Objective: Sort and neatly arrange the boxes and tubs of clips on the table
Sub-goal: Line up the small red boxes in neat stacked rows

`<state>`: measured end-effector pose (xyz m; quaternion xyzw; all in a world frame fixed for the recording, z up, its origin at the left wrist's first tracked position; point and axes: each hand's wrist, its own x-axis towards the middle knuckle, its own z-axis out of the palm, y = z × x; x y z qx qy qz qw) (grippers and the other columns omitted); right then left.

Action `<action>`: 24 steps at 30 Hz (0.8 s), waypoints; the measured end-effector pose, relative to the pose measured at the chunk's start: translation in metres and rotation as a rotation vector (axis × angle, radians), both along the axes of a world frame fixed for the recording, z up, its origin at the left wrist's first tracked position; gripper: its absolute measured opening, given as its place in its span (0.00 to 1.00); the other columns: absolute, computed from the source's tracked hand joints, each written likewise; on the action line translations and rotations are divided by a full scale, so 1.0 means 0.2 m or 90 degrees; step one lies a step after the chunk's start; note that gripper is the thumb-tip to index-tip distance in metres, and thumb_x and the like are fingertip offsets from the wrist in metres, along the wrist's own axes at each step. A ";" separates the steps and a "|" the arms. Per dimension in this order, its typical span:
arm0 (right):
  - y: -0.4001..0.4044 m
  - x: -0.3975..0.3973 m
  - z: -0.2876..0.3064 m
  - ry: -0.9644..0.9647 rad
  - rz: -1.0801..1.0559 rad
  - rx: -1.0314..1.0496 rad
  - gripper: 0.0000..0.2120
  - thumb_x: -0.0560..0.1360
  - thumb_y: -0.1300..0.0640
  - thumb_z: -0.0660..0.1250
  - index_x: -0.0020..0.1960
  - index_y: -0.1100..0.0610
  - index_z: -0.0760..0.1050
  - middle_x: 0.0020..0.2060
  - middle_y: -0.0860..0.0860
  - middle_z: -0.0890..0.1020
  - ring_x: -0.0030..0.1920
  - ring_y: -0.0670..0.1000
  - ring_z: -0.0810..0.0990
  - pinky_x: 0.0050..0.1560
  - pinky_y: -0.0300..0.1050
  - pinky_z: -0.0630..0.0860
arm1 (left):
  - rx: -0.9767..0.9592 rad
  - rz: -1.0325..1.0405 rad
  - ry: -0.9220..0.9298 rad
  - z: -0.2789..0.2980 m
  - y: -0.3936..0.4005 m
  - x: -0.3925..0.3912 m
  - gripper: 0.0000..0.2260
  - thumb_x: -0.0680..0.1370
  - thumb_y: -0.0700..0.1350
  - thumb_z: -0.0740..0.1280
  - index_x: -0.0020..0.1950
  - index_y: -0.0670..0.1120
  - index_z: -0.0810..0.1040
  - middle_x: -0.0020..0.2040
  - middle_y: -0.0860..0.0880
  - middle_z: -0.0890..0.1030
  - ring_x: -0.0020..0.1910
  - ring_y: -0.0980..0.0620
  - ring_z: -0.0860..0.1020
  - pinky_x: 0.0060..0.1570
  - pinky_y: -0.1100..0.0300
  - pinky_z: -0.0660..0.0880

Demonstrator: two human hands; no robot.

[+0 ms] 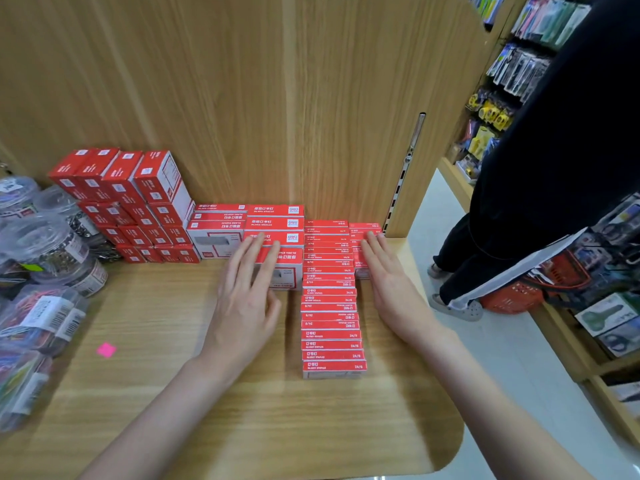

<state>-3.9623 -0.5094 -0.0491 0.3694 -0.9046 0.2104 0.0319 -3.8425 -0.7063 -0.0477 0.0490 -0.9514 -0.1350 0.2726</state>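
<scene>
A long row of small red staple boxes (330, 306) runs from the back panel toward me at the table's middle right. A shorter row of red boxes (360, 233) lies just right of it. Left of the long row sit larger red and white boxes (275, 223), and further left a stack of red boxes (124, 199). Clear tubs of clips (45, 247) crowd the left edge. My left hand (246, 292) has straight fingers over the larger boxes. My right hand (388, 275) lies flat, fingertips on the shorter row. Neither hand holds anything.
A wooden back panel (242, 98) stands behind the boxes. A pink sticky note (106, 349) lies on the wooden table (207, 393). A person in black (554, 168) stands in the aisle at right beside a red basket (512, 296) and shop shelves (519, 64).
</scene>
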 end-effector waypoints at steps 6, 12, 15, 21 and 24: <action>-0.01 0.02 0.04 -0.027 -0.008 0.020 0.27 0.79 0.69 0.49 0.74 0.63 0.42 0.75 0.56 0.43 0.74 0.50 0.37 0.71 0.38 0.37 | 0.029 0.005 0.024 0.00 0.02 -0.02 0.26 0.73 0.42 0.53 0.71 0.40 0.65 0.70 0.40 0.66 0.70 0.42 0.60 0.71 0.59 0.52; -0.02 0.04 0.05 -0.017 -0.007 0.078 0.27 0.79 0.68 0.48 0.74 0.63 0.40 0.75 0.57 0.41 0.74 0.53 0.36 0.73 0.44 0.37 | 0.008 0.010 0.009 0.00 0.01 -0.01 0.26 0.73 0.43 0.52 0.71 0.39 0.66 0.70 0.40 0.66 0.71 0.43 0.60 0.70 0.58 0.53; -0.01 0.05 0.07 -0.034 -0.033 0.105 0.27 0.80 0.64 0.47 0.75 0.60 0.39 0.75 0.55 0.41 0.74 0.53 0.36 0.74 0.53 0.43 | -0.030 0.025 -0.003 0.01 0.01 0.00 0.26 0.73 0.43 0.53 0.72 0.40 0.64 0.71 0.41 0.65 0.72 0.46 0.58 0.71 0.53 0.49; 0.00 0.15 0.28 0.006 -0.015 0.064 0.25 0.79 0.52 0.47 0.74 0.57 0.54 0.75 0.53 0.52 0.75 0.54 0.45 0.73 0.59 0.45 | -0.005 0.004 0.059 0.07 0.01 0.10 0.27 0.72 0.41 0.55 0.72 0.40 0.62 0.73 0.42 0.63 0.73 0.47 0.58 0.72 0.49 0.48; -0.02 0.28 0.34 -0.061 0.071 0.106 0.26 0.77 0.43 0.51 0.72 0.52 0.60 0.75 0.50 0.54 0.75 0.51 0.46 0.74 0.55 0.46 | 0.007 -0.039 0.062 0.05 0.00 0.17 0.27 0.72 0.40 0.57 0.72 0.40 0.64 0.73 0.42 0.63 0.73 0.46 0.58 0.71 0.47 0.51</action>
